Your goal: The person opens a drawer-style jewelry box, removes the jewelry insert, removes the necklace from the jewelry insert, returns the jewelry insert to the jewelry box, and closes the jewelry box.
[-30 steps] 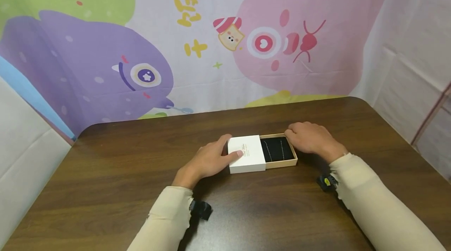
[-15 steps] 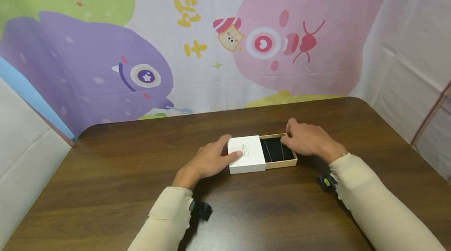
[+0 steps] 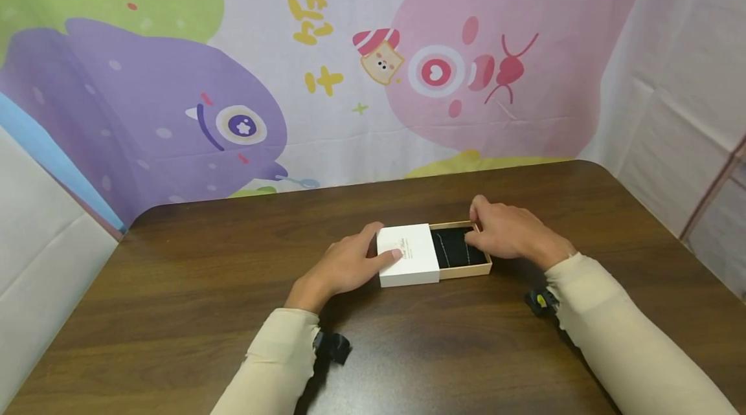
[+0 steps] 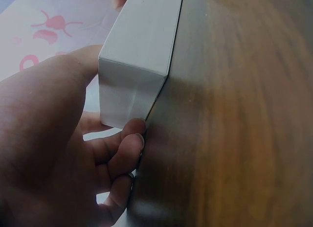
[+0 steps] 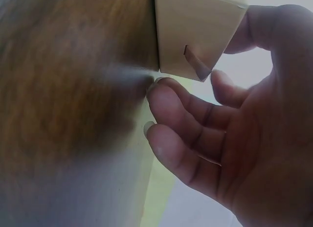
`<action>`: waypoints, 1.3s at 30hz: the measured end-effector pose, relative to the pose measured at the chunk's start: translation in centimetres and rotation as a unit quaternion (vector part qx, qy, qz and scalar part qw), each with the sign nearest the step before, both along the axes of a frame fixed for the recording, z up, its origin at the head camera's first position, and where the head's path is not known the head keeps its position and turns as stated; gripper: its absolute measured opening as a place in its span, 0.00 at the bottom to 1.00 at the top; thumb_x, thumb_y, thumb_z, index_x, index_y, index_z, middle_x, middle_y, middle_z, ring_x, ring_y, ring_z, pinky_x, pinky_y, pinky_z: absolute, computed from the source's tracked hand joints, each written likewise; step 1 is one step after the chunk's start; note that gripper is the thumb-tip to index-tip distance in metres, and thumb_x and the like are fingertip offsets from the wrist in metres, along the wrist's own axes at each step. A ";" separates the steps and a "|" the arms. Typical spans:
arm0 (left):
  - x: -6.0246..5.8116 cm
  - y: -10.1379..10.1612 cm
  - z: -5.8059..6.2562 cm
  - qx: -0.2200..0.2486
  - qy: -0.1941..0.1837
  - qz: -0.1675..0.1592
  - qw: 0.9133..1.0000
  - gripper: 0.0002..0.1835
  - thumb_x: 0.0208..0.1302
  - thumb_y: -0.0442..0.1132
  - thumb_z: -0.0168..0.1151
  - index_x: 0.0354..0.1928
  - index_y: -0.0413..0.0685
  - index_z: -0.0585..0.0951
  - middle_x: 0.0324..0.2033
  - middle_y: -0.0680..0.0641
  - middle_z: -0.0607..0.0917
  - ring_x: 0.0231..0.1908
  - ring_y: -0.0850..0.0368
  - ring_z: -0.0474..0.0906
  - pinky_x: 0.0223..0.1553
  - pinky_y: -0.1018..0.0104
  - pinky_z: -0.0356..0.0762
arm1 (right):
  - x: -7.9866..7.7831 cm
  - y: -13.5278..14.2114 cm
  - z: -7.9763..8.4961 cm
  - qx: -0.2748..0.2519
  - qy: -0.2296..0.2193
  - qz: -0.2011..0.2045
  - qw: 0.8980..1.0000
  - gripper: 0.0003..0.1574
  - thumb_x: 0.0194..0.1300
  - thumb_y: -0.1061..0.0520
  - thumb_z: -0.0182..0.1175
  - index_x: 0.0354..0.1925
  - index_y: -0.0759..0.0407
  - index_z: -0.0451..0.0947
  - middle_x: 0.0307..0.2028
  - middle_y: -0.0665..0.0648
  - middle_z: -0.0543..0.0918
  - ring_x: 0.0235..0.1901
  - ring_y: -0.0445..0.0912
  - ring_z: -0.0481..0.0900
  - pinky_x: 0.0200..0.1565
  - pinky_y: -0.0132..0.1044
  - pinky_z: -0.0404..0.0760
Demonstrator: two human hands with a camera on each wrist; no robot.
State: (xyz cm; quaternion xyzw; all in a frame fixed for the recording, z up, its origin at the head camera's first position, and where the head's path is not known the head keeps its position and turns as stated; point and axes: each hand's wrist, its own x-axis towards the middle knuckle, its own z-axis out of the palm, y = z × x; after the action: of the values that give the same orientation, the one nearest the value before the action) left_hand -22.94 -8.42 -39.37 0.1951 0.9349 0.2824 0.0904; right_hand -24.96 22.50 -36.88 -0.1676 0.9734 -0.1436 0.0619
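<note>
A white cardboard slide box lies on the table, its printed sleeve (image 3: pixel 410 254) covering the left part and its tan drawer (image 3: pixel 466 270) pulled out to the right. Inside the drawer sits a black pad (image 3: pixel 453 248) with a necklace (image 3: pixel 444 250), seen as two fine silvery strands. My left hand (image 3: pixel 346 263) grips the sleeve's left end, thumb on top and fingers low beside it in the left wrist view. At the drawer's far right corner, my right hand (image 3: pixel 507 230) has its thumb over the pad and index finger at the back rim; its other fingers (image 5: pixel 166 104) curl beside the end wall.
The brown wooden table (image 3: pixel 204 272) stretches around the box on all sides. Behind it hangs a cartoon-printed cloth (image 3: pixel 344 143). Pale fabric (image 3: pixel 670 78) closes off the right side. Small black devices (image 3: pixel 332 346) are strapped at both wrists.
My right thumb has moved left over the pad and the right index finger has lifted at the back rim. The left hand and the box have stayed put.
</note>
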 end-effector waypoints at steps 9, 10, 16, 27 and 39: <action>0.0 0.0 -0.1 -0.005 -0.001 0.003 1.000 0.35 0.66 0.72 0.52 0.68 0.63 0.67 0.52 0.53 0.81 0.46 0.55 0.77 0.51 0.52 0.74 | 0.0 0.0 -0.2 0.001 0.006 0.017 1.000 0.13 0.61 0.48 0.60 0.39 0.52 0.69 0.27 0.49 0.74 0.26 0.44 0.72 0.29 0.41 0.67; 0.0 0.0 -0.1 -0.005 -0.002 0.004 1.000 0.35 0.66 0.72 0.52 0.68 0.63 0.67 0.52 0.53 0.81 0.47 0.55 0.77 0.51 0.52 0.74 | 0.0 0.0 -0.2 0.001 0.006 0.019 1.000 0.13 0.61 0.48 0.60 0.39 0.52 0.69 0.27 0.49 0.74 0.26 0.44 0.72 0.29 0.41 0.68; 0.0 0.1 -0.1 -0.009 0.000 0.003 1.000 0.36 0.66 0.72 0.52 0.69 0.63 0.67 0.53 0.53 0.81 0.47 0.55 0.77 0.52 0.51 0.74 | 0.1 0.1 -0.3 -0.001 -0.001 0.025 1.000 0.13 0.62 0.49 0.60 0.41 0.52 0.70 0.27 0.49 0.74 0.25 0.44 0.71 0.28 0.41 0.68; 0.0 0.0 -0.1 -0.008 -0.002 0.003 1.000 0.35 0.66 0.72 0.52 0.68 0.63 0.67 0.51 0.54 0.81 0.46 0.56 0.77 0.50 0.52 0.74 | 0.1 -0.1 -0.3 -0.003 0.007 0.036 0.999 0.09 0.62 0.50 0.61 0.39 0.51 0.76 0.27 0.47 0.77 0.25 0.43 0.72 0.29 0.41 0.70; -0.1 -0.1 -0.1 -0.007 -0.001 0.005 1.000 0.36 0.66 0.72 0.52 0.69 0.62 0.67 0.52 0.53 0.81 0.47 0.55 0.77 0.51 0.52 0.74 | 0.2 -0.2 0.2 0.008 0.001 0.045 0.999 0.14 0.58 0.47 0.62 0.41 0.52 0.79 0.30 0.46 0.78 0.27 0.43 0.73 0.33 0.42 0.73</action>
State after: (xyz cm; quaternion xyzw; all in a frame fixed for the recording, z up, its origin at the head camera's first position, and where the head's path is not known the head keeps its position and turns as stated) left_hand -23.04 -8.49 -39.49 0.1896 0.9377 0.2765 0.0914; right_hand -24.79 22.27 -36.64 -0.2108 0.9661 -0.1325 0.0684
